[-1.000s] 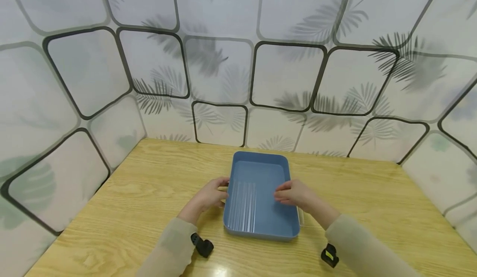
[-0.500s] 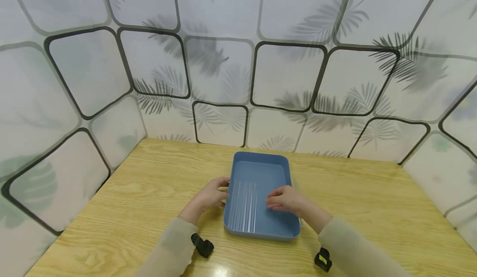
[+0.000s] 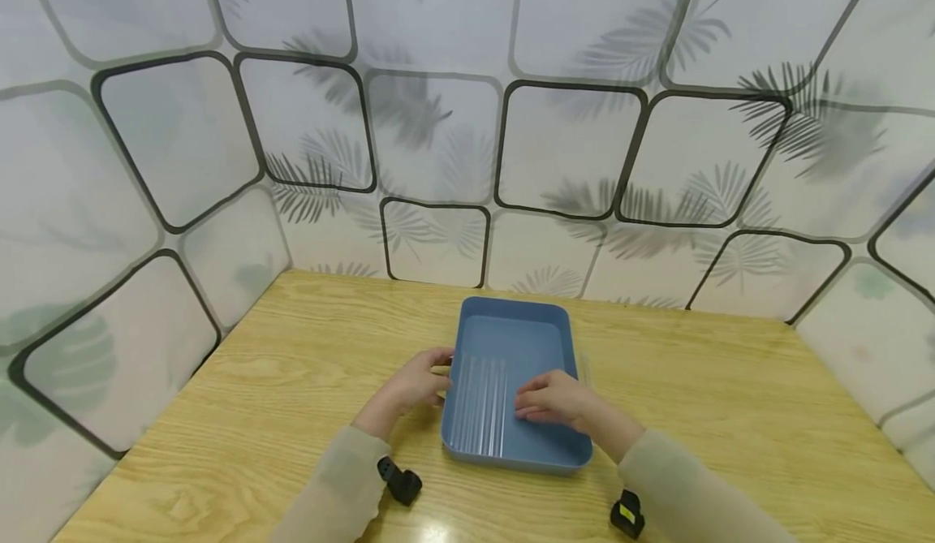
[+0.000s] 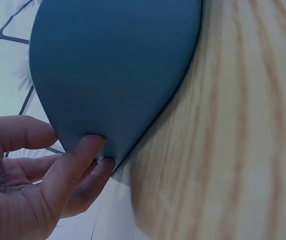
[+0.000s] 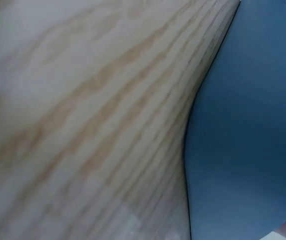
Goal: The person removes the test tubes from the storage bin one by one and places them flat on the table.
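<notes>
Though material unclear, grained tabletop (image 3: 730, 413) beneath tray (image 3: 522, 342), patterned walls (image 3: 570, 149).

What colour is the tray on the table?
Plain blue; the tray shows best in the head view.

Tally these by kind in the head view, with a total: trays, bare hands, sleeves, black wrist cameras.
Blue rectangular tray: 1
Bare hands, left hand and right hand: 2
Cream fabric sleeves: 2
Small black wrist cameras: 2
Total: 7
</notes>
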`<state>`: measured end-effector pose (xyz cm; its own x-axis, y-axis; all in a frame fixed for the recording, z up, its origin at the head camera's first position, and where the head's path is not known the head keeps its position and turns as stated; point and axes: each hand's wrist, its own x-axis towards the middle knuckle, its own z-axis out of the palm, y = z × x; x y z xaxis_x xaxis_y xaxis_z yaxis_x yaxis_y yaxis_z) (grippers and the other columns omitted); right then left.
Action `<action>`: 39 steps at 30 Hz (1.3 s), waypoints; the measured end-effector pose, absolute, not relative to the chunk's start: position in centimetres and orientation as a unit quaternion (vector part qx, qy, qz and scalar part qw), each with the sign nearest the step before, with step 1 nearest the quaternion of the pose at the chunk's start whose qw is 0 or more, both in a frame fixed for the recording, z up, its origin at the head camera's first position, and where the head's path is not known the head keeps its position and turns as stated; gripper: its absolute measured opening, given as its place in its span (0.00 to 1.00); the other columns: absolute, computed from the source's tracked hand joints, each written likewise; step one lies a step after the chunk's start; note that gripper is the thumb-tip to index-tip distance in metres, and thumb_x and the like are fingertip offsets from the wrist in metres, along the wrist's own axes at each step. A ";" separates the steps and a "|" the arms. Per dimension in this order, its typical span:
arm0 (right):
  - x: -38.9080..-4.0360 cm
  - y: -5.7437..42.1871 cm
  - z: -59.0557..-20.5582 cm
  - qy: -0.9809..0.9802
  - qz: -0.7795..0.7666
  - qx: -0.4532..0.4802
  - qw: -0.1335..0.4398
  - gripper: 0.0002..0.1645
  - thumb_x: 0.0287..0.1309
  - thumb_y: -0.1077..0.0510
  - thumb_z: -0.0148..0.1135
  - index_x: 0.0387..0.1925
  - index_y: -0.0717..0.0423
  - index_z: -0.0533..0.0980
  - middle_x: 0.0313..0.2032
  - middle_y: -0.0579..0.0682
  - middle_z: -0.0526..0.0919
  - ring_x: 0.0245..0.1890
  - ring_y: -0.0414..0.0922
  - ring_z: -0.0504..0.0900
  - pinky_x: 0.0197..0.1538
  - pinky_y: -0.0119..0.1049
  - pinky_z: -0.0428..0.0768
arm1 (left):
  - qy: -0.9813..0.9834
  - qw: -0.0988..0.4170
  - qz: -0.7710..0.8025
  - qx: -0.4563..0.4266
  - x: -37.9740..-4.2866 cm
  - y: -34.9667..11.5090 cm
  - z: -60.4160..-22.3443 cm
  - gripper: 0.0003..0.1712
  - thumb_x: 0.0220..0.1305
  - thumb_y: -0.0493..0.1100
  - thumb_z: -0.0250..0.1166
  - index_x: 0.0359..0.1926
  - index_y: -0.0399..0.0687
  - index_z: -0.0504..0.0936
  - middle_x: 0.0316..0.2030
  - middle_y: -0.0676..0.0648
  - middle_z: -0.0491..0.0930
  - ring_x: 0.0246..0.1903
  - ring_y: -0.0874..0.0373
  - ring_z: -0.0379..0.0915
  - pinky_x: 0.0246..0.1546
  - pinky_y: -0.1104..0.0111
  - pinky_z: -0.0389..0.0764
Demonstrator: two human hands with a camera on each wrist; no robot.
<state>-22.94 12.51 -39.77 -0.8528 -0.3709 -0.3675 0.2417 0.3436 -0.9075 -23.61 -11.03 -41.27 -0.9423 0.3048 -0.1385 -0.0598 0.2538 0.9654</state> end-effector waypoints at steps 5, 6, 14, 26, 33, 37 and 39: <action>-23.0 12.4 -39.9 0.764 -0.580 -0.039 0.279 0.26 0.52 0.65 0.57 0.49 0.80 0.65 0.37 0.57 0.79 0.37 0.49 0.80 0.41 0.37 0.77 | 0.779 0.151 0.604 0.082 -23.6 -11.0 -41.3 0.31 0.54 0.26 0.50 0.62 0.32 0.58 0.58 0.32 0.59 0.49 0.42 0.65 0.33 0.58 0.77; -23.1 12.3 -40.0 0.762 -0.582 -0.038 0.280 0.25 0.52 0.65 0.57 0.49 0.80 0.65 0.36 0.57 0.79 0.37 0.48 0.80 0.41 0.37 0.77 | 0.778 0.152 0.604 0.082 -23.6 -11.1 -41.3 0.31 0.54 0.26 0.50 0.62 0.32 0.57 0.58 0.32 0.59 0.49 0.42 0.65 0.33 0.58 0.77; -23.0 11.6 -40.1 0.752 -0.596 -0.021 0.281 0.22 0.52 0.66 0.57 0.46 0.79 0.68 0.31 0.55 0.80 0.35 0.47 0.80 0.39 0.36 0.77 | 0.778 0.155 0.604 0.079 -23.7 -11.0 -41.2 0.31 0.54 0.26 0.50 0.62 0.33 0.58 0.58 0.32 0.59 0.49 0.43 0.65 0.34 0.58 0.77; -23.3 10.7 -40.5 0.754 -0.595 0.006 0.278 0.19 0.51 0.67 0.58 0.43 0.77 0.70 0.31 0.55 0.81 0.34 0.47 0.80 0.39 0.36 0.77 | 0.775 0.155 0.608 0.079 -23.6 -11.1 -41.2 0.31 0.54 0.26 0.49 0.61 0.33 0.58 0.58 0.32 0.59 0.50 0.42 0.64 0.33 0.59 0.77; -23.3 10.3 -40.7 0.759 -0.593 0.028 0.266 0.16 0.49 0.69 0.58 0.41 0.75 0.72 0.28 0.55 0.80 0.31 0.46 0.81 0.37 0.35 0.78 | 0.774 0.156 0.609 0.078 -23.6 -11.1 -41.1 0.31 0.54 0.26 0.50 0.61 0.32 0.58 0.58 0.32 0.59 0.49 0.42 0.65 0.33 0.59 0.77; -23.4 10.2 -40.9 0.764 -0.591 0.032 0.259 0.13 0.49 0.69 0.59 0.38 0.74 0.73 0.27 0.55 0.80 0.30 0.45 0.81 0.36 0.35 0.78 | 0.776 0.155 0.606 0.083 -23.5 -11.1 -41.0 0.30 0.55 0.26 0.49 0.61 0.32 0.58 0.57 0.32 0.59 0.48 0.43 0.65 0.33 0.59 0.77; -23.5 10.2 -41.0 0.767 -0.587 0.031 0.258 0.13 0.48 0.68 0.59 0.38 0.74 0.73 0.27 0.55 0.80 0.30 0.45 0.81 0.35 0.35 0.78 | 0.776 0.155 0.606 0.086 -23.5 -11.1 -41.0 0.30 0.55 0.26 0.49 0.61 0.31 0.58 0.57 0.31 0.59 0.48 0.43 0.66 0.33 0.59 0.77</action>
